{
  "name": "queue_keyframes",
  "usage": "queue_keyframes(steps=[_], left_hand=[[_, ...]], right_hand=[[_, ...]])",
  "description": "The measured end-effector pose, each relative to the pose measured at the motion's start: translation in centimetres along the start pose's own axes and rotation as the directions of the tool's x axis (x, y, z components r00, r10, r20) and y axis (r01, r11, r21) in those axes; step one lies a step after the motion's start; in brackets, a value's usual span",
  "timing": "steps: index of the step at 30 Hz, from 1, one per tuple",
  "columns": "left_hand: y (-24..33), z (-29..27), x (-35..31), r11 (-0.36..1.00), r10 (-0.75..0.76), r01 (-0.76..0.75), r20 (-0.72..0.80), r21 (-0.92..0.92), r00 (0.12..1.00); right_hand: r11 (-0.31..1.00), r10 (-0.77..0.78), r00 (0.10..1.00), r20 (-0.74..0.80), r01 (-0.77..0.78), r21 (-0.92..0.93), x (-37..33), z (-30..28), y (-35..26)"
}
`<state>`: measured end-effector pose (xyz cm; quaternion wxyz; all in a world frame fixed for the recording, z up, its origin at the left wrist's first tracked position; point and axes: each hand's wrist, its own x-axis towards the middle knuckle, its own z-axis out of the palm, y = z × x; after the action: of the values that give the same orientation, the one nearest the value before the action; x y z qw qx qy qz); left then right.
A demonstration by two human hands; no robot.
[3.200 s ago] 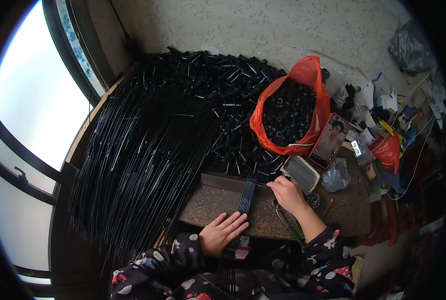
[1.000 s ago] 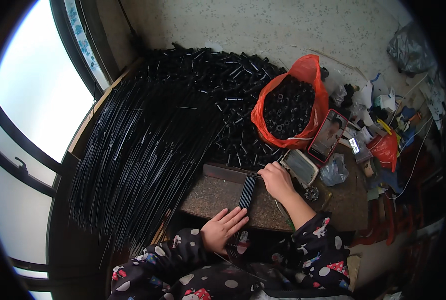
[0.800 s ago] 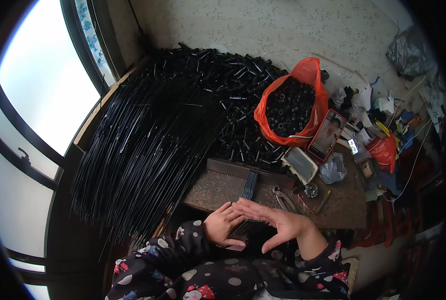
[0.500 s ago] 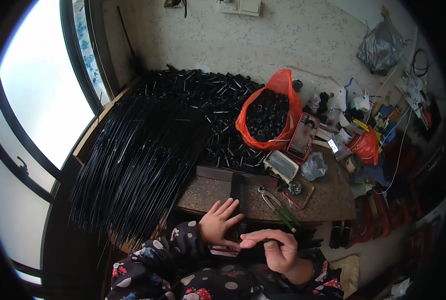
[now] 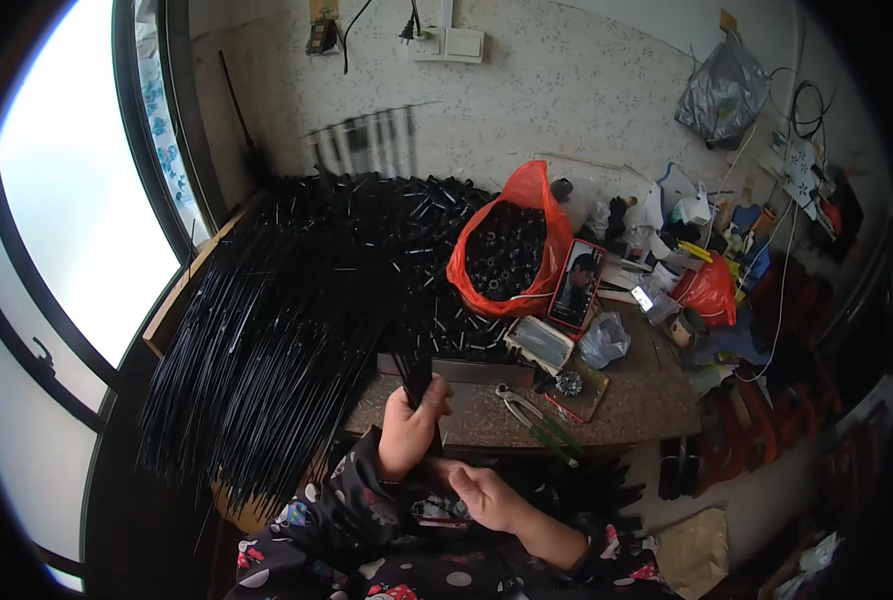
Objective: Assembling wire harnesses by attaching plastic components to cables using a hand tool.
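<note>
While the left hand (image 5: 409,437) lies flat on the desk (image 5: 652,405) with spread fingers in the earlier pictures, it is now raised, its fingers wrapped tightly round a bundle of black rods (image 5: 415,372). Those rods, which lie across the desk against the dark metal bar (image 5: 482,372) at the earliest moment, now stand up out of the fist, in front of the pile of short black pieces (image 5: 422,205). Above that pile, a blurred row of dark upright strips shows against the wall (image 5: 587,100); whether it belongs to the bundle is too smeared to tell.

The right hand (image 5: 489,498), near the metal bar 3.2 seconds ago, is now just below the left, close to the person's body, with its thumb raised and its fingers curled; I cannot tell whether they have hold of anything.

The pliers (image 5: 527,408) with green handles, partly covered by the right arm at first, now lie uncovered on the desk. The red bag (image 5: 559,232) of black parts and the phone (image 5: 576,284) beside it keep their places. With the view tilted up, 2 white wall plates (image 5: 464,45) now show.
</note>
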<state>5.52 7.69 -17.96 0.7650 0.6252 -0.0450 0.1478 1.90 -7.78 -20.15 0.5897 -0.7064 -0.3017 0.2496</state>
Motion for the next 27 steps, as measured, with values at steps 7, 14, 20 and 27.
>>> queue_keyframes(steps=[7, 14, 20, 27], left_hand=[[-3.6, 2.6, -0.6, 0.522, -0.125, 0.003, -0.073, -0.853, 0.989], [0.7, 3.0, -3.5, 0.755, -0.259, 0.626, 0.789, -0.196, 0.558], [8.8, -0.1, 1.1, 0.767, 0.471, -0.597, 0.427, 0.234, 0.772], [2.1, -0.2, 4.4, 0.925, -0.013, -0.133, 0.378, 0.356, 0.926]], right_hand=[[0.335, 0.359, 0.583, -0.729, 0.649, 0.683, 7.1, -6.0, 0.9], [0.567, -0.088, 0.419, -0.903, 0.767, 0.301, 6.4, -8.6, -5.8], [0.843, -0.375, 0.742, -0.556, 0.523, 0.129, 4.3, -3.8, 0.1], [0.875, -0.215, 0.873, -0.437, 0.371, 0.31, 5.7, -1.5, 9.7]])
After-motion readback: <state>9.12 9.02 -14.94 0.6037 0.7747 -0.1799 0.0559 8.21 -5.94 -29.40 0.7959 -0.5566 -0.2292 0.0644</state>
